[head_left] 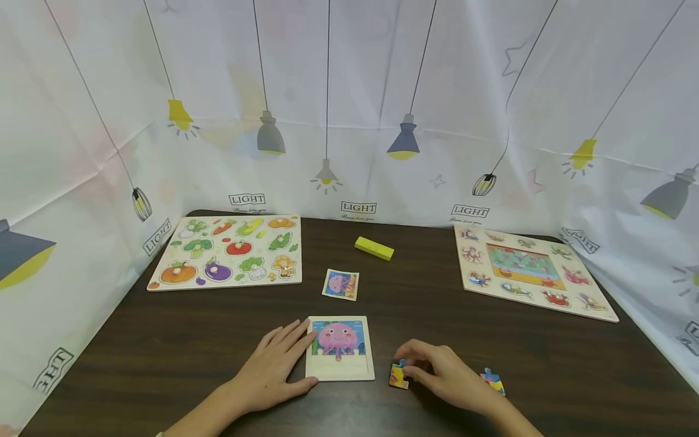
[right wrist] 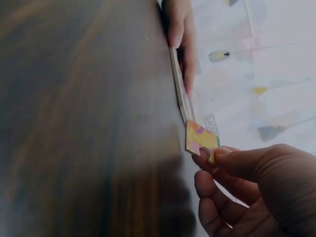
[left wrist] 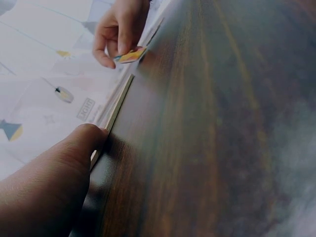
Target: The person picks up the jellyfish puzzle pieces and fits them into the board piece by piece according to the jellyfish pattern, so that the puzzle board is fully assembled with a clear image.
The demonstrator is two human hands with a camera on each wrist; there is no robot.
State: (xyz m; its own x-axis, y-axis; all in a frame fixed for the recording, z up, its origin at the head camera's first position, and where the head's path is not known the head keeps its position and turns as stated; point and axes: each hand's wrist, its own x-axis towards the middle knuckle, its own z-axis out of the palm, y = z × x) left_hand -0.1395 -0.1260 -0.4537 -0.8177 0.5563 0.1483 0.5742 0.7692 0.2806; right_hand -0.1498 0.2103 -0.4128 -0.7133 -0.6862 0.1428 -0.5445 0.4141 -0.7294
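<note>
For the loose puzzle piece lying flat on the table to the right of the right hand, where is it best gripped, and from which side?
Probably from above, pinching two opposite edges of the loose puzzle piece. It lies thin and flat on the table, so only its rim offers the fingers a hold. Its right side is open; the right hand, already pinching another piece, sits on its left.

Just two bare hands here, left hand [head_left: 273, 370] and right hand [head_left: 445, 376], with bare forearms too. No gloves, rings, watch or bracelet anywhere. Fingers [right wrist: 217, 163] slim, nails short and plain, no polish. Tiny sliver of something pale at the left forearm's bottom edge in the head view, maybe a sleeve hem, too small to tell.
</note>
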